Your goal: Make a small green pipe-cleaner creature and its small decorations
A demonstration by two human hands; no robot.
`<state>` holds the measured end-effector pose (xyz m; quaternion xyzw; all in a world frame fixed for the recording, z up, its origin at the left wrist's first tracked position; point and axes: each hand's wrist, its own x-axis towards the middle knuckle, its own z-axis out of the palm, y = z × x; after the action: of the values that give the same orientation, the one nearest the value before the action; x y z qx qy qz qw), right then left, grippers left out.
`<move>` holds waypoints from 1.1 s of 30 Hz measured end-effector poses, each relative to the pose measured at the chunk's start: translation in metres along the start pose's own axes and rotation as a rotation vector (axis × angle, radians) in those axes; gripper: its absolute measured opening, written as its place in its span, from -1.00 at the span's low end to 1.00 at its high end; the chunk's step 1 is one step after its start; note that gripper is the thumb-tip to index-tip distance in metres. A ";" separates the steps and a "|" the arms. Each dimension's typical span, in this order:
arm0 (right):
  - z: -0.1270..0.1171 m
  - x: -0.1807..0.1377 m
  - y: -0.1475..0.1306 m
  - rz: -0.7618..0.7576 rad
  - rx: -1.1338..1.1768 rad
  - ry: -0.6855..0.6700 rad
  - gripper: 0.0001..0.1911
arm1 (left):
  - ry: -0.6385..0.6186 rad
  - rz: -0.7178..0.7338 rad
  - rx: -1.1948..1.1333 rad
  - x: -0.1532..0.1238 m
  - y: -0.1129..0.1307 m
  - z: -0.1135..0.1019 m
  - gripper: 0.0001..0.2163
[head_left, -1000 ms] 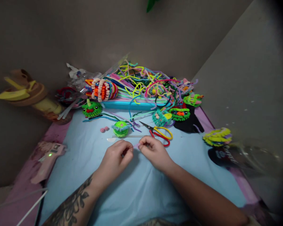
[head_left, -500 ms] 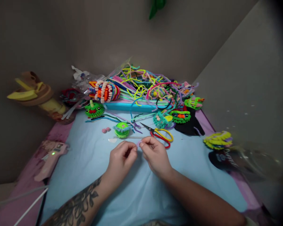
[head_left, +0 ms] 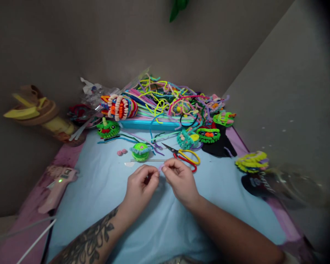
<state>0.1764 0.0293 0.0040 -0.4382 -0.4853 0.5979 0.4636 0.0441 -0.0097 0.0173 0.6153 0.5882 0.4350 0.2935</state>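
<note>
Between my two hands is a short lilac piece of pipe cleaner (head_left: 161, 168), mostly hidden by the fingers. My left hand (head_left: 142, 183) pinches its left end with thumb and forefinger. At its right end, the fingertips of my right hand (head_left: 181, 180) are closed on it. Just beyond my right hand lie scissors (head_left: 189, 156) with one yellow and one red handle, blades spread a little. A green fuzzy ball with a blue band (head_left: 140, 152) sits beyond my left hand, next to small pink balls (head_left: 122, 151). A thin rod (head_left: 151, 160) lies behind the fingertips.
A blue box (head_left: 143, 125) heaped with pipe cleaners (head_left: 165, 99) stands at the back. Fuzzy pipe-cleaner figures surround it, including a red-and-orange one (head_left: 119, 107) and a yellow one (head_left: 251, 161). A pink glue gun (head_left: 59, 190) with a green light lies left. A tilted cup (head_left: 287, 185) is right.
The whole view has shifted slightly, so the table things appear a little further left. Both hands keep nearly the same pinch on the lilac piece.
</note>
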 end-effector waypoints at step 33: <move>-0.029 0.009 -0.011 -0.553 -0.754 -0.243 -0.88 | -0.180 0.246 0.305 0.007 -0.011 -0.011 -0.90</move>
<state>0.2047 0.0439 0.0095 -0.3572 -0.8173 0.2813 0.3539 0.0286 -0.0030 0.0144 0.7563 0.5388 0.3167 0.1931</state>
